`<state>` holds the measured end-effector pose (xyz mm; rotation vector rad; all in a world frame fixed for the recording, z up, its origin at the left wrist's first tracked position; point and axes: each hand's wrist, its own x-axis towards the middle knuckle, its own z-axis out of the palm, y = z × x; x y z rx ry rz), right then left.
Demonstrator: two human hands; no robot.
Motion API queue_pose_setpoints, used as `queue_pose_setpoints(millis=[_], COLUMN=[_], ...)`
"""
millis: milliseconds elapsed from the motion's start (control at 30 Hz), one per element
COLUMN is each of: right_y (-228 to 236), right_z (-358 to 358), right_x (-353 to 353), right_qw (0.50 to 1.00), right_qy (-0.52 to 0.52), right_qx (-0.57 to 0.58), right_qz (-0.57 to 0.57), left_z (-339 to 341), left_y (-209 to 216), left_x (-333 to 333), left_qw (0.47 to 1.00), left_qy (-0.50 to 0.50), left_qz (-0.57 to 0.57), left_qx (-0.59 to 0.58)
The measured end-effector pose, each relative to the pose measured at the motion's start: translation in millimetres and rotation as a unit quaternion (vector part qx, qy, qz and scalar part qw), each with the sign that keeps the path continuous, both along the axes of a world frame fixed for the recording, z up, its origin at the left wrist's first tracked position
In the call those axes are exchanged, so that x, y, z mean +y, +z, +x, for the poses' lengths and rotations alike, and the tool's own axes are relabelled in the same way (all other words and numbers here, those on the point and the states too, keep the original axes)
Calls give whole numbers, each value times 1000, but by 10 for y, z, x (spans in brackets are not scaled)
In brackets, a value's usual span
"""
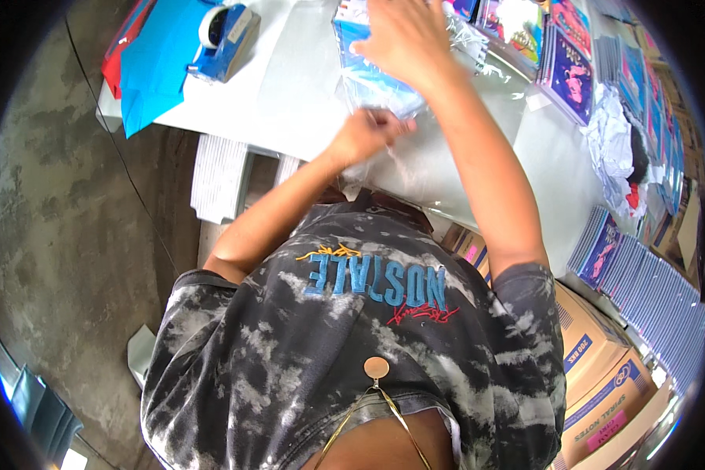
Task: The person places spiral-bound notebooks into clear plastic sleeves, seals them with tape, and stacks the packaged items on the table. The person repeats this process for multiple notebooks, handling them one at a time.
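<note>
On the table lies a blue-covered notebook or stack of notebooks (376, 82) in clear plastic film. My right hand (407, 43) rests over its far part, fingers spread and thumb apart, pressing on the cover. At the near edge is my left hand (366, 135), its fingers curled in and slightly blurred. It seems to pinch the loose clear plastic film (399, 164), which trails toward me over the table's edge. My right fingertips are partly cut off by the top of the picture.
A blue tape dispenser (225, 43) stands at the far left beside blue sheets (155, 66). Spiral notebooks (568, 74) are piled at the right, near crumpled white paper (609, 145). Cardboard boxes (603, 399) and a long notebook stack (642, 286) sit at my right side.
</note>
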<state>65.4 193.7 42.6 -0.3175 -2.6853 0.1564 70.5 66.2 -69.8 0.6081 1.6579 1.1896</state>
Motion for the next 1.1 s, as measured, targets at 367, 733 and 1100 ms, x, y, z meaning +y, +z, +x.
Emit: queue_pose_setpoints(millis=[367,733,1100], right_y=[-15,-146,-320], right_z=[691,399,702], right_x=[450,265,357], right_qw=[795,867,762], right_qy=[88,54,96], right_qx=[264,367,497], right_qz=[-539,-333,-405], left_z=[-916,-1220,-1690], left_y=[288,1208,981], left_x=[-32,347,-118], left_qw=[844,827,884], left_qy=[158,93,69], left_qz=[473,375,363], left_qx=[-197,409,286])
